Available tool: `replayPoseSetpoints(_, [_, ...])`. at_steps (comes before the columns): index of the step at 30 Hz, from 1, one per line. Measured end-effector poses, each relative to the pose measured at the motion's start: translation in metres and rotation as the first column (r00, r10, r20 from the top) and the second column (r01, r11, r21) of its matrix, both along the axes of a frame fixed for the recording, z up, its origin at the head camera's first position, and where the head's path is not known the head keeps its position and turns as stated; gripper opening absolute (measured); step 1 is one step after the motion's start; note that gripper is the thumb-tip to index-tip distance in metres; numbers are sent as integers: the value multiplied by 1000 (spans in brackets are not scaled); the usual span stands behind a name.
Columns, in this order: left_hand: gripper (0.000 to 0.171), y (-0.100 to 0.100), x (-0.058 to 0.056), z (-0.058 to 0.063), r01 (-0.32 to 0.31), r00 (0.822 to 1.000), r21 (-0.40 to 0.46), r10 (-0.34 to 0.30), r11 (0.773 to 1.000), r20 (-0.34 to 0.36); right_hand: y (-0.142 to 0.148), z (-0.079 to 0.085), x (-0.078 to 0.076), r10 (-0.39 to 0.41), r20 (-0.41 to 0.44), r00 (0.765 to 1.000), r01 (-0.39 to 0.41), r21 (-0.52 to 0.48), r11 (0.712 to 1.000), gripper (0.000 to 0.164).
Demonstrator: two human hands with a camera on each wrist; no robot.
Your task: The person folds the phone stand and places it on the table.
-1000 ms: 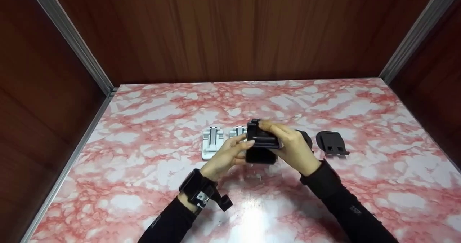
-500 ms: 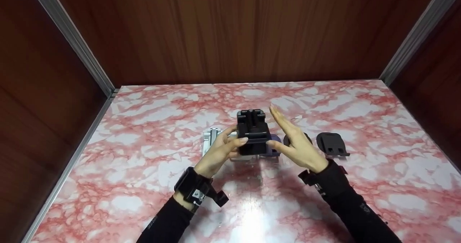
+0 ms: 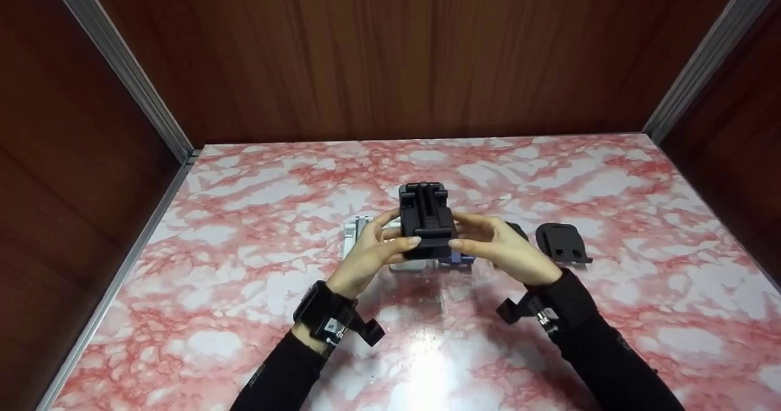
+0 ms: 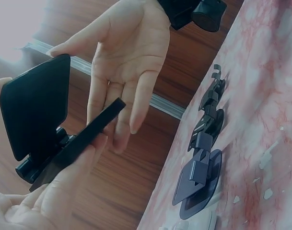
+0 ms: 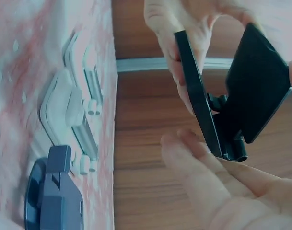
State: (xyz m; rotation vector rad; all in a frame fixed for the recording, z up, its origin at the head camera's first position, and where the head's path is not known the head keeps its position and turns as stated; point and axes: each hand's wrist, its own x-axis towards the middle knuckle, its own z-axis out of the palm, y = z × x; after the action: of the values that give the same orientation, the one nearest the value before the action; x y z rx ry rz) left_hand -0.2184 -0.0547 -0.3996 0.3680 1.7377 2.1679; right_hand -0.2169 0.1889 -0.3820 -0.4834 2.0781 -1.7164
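Observation:
A black folding phone stand (image 3: 425, 216) is held up above the table between both hands, its two plates spread in a V in the wrist views. My left hand (image 3: 365, 253) grips its left side, thumb in front and fingers behind. On the other side my right hand (image 3: 509, 249) holds the right edge, with the thumb on the front and the fingers reaching behind; the fingertips are partly hidden. In the left wrist view the right thumb touches a corner of the upper plate (image 4: 38, 105).
Below the hands, a row of stands lies on the marbled table (image 3: 274, 313): white stands (image 5: 64, 110), a purple stand (image 4: 198, 177) and black ones, the rightmost black stand (image 3: 561, 242) in full sight. Wooden panels (image 3: 390, 57) enclose the back and sides.
The black stand has turned from a tilted pose to face me and shifted slightly left and up. My right hand let go, spread its fingers, then closed round the right edge.

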Motion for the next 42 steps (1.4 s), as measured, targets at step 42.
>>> replayPoseSetpoints(42, [80,5,-3,-6,5,999,89,-2,996,-37,-9,-4,0,-137,-151,979,133,-33,991,73])
